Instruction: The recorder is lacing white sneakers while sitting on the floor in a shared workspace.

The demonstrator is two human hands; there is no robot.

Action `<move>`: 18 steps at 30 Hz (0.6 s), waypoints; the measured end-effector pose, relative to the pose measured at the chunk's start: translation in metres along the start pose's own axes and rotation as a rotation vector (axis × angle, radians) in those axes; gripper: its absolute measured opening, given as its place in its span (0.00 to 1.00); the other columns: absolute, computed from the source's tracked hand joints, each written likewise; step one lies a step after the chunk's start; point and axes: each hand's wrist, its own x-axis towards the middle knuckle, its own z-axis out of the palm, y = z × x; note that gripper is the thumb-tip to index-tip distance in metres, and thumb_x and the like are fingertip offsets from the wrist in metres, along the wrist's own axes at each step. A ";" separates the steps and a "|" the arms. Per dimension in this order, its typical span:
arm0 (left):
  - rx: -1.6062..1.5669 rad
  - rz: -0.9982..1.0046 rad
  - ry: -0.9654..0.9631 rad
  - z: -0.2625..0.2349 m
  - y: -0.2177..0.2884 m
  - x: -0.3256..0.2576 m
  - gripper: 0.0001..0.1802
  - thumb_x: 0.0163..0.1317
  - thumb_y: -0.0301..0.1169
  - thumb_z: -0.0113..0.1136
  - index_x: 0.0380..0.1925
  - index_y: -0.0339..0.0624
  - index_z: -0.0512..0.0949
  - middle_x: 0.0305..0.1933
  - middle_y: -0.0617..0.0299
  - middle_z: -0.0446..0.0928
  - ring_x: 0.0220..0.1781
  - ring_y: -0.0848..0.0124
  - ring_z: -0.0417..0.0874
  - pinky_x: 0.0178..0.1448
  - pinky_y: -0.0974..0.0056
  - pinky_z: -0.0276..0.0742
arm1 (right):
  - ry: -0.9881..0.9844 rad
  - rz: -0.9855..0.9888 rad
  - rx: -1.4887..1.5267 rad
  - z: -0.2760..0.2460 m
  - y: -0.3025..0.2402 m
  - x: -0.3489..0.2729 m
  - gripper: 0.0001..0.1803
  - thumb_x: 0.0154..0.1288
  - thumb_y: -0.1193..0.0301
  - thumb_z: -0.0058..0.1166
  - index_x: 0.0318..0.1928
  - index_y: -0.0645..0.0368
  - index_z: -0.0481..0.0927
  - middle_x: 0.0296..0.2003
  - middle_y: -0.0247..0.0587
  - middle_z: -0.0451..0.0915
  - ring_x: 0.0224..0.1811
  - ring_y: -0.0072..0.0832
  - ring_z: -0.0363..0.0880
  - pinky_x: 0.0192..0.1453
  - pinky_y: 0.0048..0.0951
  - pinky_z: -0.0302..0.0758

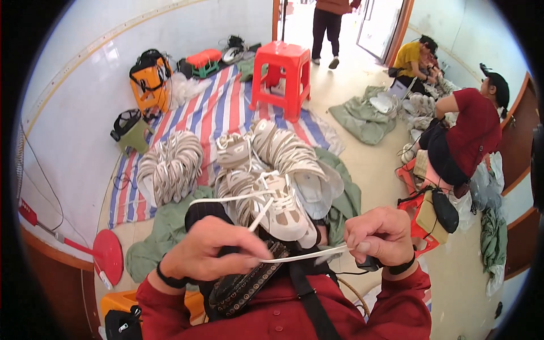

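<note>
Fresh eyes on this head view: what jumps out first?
Probably the bright red plastic stool, standing on the striped sheet at upper centre. Then the white lace, stretched between the left hand and the right hand at lower centre. Just beyond the hands, the beige-and-white shoes bunched in tight curved rows also draw the eye.
</note>
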 end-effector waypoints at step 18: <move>-0.151 -0.086 0.446 -0.025 0.009 -0.083 0.08 0.61 0.22 0.54 0.37 0.29 0.80 0.23 0.54 0.80 0.14 0.78 0.71 0.19 0.74 0.65 | 0.126 0.319 0.009 0.006 0.041 0.005 0.09 0.69 0.75 0.52 0.49 0.61 0.77 0.28 0.28 0.77 0.29 0.11 0.71 0.33 0.17 0.70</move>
